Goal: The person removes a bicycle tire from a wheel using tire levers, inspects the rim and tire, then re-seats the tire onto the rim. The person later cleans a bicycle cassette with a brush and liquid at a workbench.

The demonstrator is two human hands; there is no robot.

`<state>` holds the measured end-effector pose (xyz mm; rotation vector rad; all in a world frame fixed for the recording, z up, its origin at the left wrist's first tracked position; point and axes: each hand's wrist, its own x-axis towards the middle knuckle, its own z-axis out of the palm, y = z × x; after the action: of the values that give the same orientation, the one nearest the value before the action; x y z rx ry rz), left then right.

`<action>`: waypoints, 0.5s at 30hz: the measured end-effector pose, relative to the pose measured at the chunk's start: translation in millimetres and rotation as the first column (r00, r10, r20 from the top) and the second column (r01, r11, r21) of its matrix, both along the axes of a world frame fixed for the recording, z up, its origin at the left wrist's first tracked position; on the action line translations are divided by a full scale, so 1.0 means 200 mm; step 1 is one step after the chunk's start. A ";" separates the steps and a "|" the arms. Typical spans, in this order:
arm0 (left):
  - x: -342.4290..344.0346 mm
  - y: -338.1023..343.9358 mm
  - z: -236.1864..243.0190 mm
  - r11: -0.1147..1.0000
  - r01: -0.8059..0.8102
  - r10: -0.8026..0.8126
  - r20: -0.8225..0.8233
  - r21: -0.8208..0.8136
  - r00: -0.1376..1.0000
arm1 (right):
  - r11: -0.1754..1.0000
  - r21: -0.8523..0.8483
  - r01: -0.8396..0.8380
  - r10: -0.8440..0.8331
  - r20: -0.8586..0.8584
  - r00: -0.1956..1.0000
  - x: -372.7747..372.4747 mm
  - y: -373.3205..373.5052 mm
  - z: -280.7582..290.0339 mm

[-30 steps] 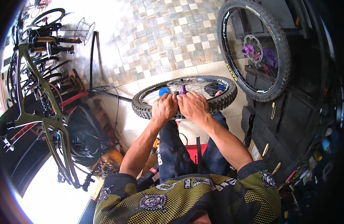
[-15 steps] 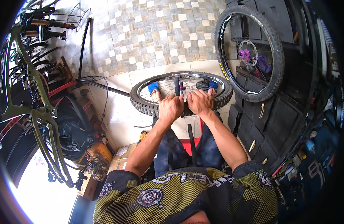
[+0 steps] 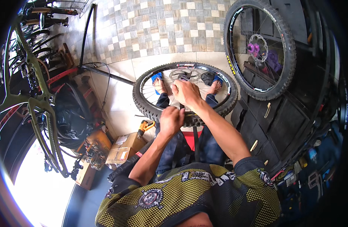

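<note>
A bicycle wheel [image 3: 143, 108] with a knobby black tire lies tilted before my legs, its near side close to my knees. Over the spokes my right hand [image 3: 187, 93] is curled closed; what it grips is hidden. Below it, at the near edge of the tire, my left hand [image 3: 171, 120] is closed as well, with a short piece of a dark strip showing at its fingers. A similar dark strip [image 3: 196, 142] hangs from the tire between my thighs. The brake disc [image 3: 184, 75] shows beyond my right hand.
A second wheel [image 3: 230, 41] with a purple hub leans on black panels at right. An olive bike frame [image 3: 34, 90] stands at left. A cardboard box [image 3: 123, 148] and a yellow-handled tool [image 3: 145, 126] sit left of my knees. My feet in blue sandals [image 3: 158, 84] show through the spokes.
My right hand has moved away from me, from the near tire edge to above the spokes. My left hand has dropped slightly nearer. The wheel now lies flatter, with more of its spokes showing.
</note>
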<state>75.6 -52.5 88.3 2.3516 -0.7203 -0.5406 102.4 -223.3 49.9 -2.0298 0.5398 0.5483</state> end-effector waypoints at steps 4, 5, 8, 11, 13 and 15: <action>-0.12 0.37 0.02 0.740 -0.602 0.620 0.046 0.300 0.784 | 0.979 -0.034 0.199 -0.194 0.121 0.973 -0.05 0.03 0.03; -0.12 0.47 -0.01 0.384 -0.836 0.848 -0.509 0.393 0.150 | 0.972 -0.047 0.232 -0.221 0.173 0.960 -0.05 0.04 0.02; -0.07 0.37 0.02 0.155 -0.725 0.460 -0.698 0.672 -0.549 | 0.973 -0.069 0.222 -0.200 0.238 0.950 -0.02 0.05 0.04; -0.11 0.25 -0.15 0.176 -0.785 0.257 -0.797 0.595 -0.547 | 0.971 -0.124 0.204 -0.170 0.237 0.956 -0.02 0.08 0.10; -0.11 0.26 -0.11 0.173 -0.808 0.255 -0.818 0.563 -0.515 | 0.967 -0.166 0.195 -0.164 0.186 0.969 -0.03 0.11 0.10; -0.14 0.23 -0.15 0.163 -0.875 0.260 -0.875 0.456 -0.407 | 0.959 -0.212 0.191 -0.173 0.099 0.980 -0.01 0.08 0.04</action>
<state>48.2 -6.8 58.4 0.8744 1.1895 -0.8442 101.4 -206.3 57.7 -2.1720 0.7585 0.3053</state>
